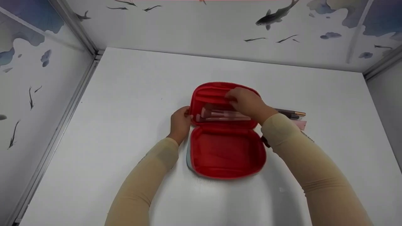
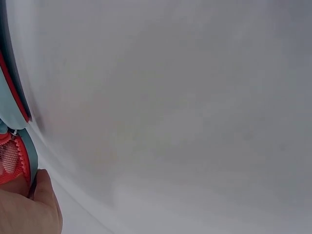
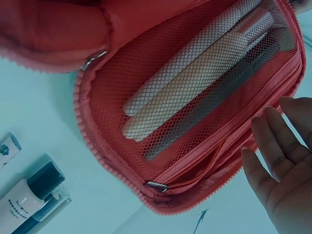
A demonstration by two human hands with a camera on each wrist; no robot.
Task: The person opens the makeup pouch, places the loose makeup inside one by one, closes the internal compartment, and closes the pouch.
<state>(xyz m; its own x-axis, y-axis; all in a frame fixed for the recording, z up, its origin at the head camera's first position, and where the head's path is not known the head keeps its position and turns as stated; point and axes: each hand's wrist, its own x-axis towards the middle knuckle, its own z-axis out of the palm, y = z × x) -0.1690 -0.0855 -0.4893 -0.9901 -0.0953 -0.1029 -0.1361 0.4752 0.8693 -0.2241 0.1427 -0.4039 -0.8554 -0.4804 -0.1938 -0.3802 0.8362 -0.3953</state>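
A cosmetic case (image 1: pixel 227 150), red inside and pale blue outside, lies unzipped on the table with its lid folded back. Behind the mesh pocket (image 3: pixel 112 102) of the lid lie several makeup brushes (image 1: pixel 220 119), seen through the netting in the right wrist view. My left hand (image 1: pixel 181 124) pinches the lid's left edge between thumb and fingers. Over the lid's upper right is my right hand (image 1: pixel 248 102); in the right wrist view its fingers (image 3: pixel 273 141) are extended beside the pocket's zip opening. The lower half of the case holds nothing visible.
Right of the case, partly behind my right forearm, lie dark slim pencils (image 1: pixel 289 111) and a pink item (image 1: pixel 301 125). In the right wrist view a white bottle with a dark cap (image 3: pixel 46 179) lies beside the case. Printed panels (image 1: pixel 201 28) border the white table (image 1: pixel 141 94).
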